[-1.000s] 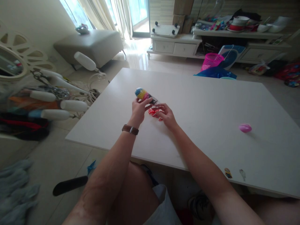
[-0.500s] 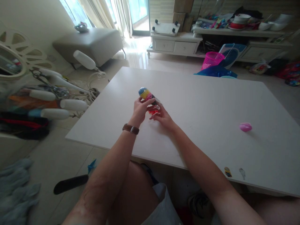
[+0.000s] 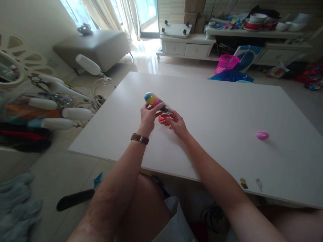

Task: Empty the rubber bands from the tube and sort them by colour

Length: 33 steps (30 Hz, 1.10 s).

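Observation:
My left hand (image 3: 148,116) is closed around a tube-shaped pack (image 3: 152,99) in clear wrapping, with blue, yellow, pink and black sections in a row. The pack tilts above the white table, its blue end up and to the left. At its lower, clear end, the fingers of my right hand (image 3: 178,125) are bent against the wrapping. Just below the pack, a shiny red thing (image 3: 163,119) shows beside my right fingers and partly behind them; its kind is unclear. A brown-strapped watch (image 3: 140,138) circles my left wrist.
A pink, rounded object (image 3: 262,134) lies on the right of the white table (image 3: 217,111). Two small stickers, one a yellow figure (image 3: 243,183), are near the front edge. Beyond the table stand a pink basket (image 3: 227,63) and a white cabinet (image 3: 196,49). White lamp arms (image 3: 77,113) reach in at left.
Both hands and the pack have shifted slightly left. My right fingers have curled in more around the red thing's area, and more of the red thing now shows.

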Tool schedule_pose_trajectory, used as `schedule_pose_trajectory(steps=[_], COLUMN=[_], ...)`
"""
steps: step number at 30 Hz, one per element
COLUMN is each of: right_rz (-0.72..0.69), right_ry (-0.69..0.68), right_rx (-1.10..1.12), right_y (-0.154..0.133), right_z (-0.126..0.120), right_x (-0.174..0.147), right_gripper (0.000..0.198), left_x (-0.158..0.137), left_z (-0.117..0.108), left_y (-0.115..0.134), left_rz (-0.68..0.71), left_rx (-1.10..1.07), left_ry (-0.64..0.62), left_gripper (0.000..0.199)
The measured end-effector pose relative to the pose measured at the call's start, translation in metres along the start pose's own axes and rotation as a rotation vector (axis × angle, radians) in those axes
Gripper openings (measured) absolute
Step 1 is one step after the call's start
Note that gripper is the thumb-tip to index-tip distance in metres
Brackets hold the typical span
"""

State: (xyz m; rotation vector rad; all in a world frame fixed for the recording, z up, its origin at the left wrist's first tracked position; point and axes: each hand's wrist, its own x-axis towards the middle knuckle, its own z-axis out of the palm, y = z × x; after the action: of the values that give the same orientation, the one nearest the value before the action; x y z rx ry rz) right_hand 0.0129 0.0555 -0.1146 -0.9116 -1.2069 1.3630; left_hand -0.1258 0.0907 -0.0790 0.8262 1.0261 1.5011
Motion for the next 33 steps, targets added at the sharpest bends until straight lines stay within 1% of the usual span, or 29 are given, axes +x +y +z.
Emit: schedule_pose_trajectory(steps=[2, 7, 12, 16, 19, 22, 26, 29, 33], right_rz=[-0.009, -0.039, -0.048, -0.04, -0.014, -0.003, 0.033, 0.038, 0.062], right_ry=[0.058, 0.201, 0.271, 0.325, 0.309, 0.256, 0.221, 0.25, 0.309], right_rx=[0.033, 0.09, 0.041, -0.048, -0.051, 0.027, 0.1, 0.117, 0.176], right_y=[0.002, 0.012, 0.014, 0.016, 0.019, 0.021, 0.021, 0.019, 0.018], right_z=[0.001, -0.002, -0.007, -0.011, -0.012, -0.01, -0.009, -0.009, -0.011], right_x=[0.001, 0.007, 0.009, 0.009, 0.009, 0.01, 0.01, 0.01, 0.012], right_gripper=[0.036, 0.036, 0.036, 0.035, 0.041, 0.048, 0.05, 0.049, 0.048], left_x=[0.001, 0.006, 0.008, 0.005, 0.001, -0.003, -0.007, -0.007, -0.005], left_z=[-0.001, -0.005, -0.009, -0.007, -0.002, 0.001, 0.003, 0.003, 0.003], left_y=[-0.002, -0.004, -0.003, -0.001, -0.001, 0.0, 0.001, 0.003, 0.003], left_rz=[-0.001, 0.018, 0.061, 0.094, 0.103, 0.083, 0.065, 0.08, 0.107], left_rx=[0.012, 0.036, 0.063, 0.095, 0.111, 0.11, 0.112, 0.123, 0.128], left_ry=[0.001, 0.009, 0.032, 0.002, -0.041, -0.105, -0.185, -0.185, -0.128], left_gripper=[0.048, 0.049, 0.05, 0.051, 0.05, 0.048, 0.046, 0.046, 0.047])
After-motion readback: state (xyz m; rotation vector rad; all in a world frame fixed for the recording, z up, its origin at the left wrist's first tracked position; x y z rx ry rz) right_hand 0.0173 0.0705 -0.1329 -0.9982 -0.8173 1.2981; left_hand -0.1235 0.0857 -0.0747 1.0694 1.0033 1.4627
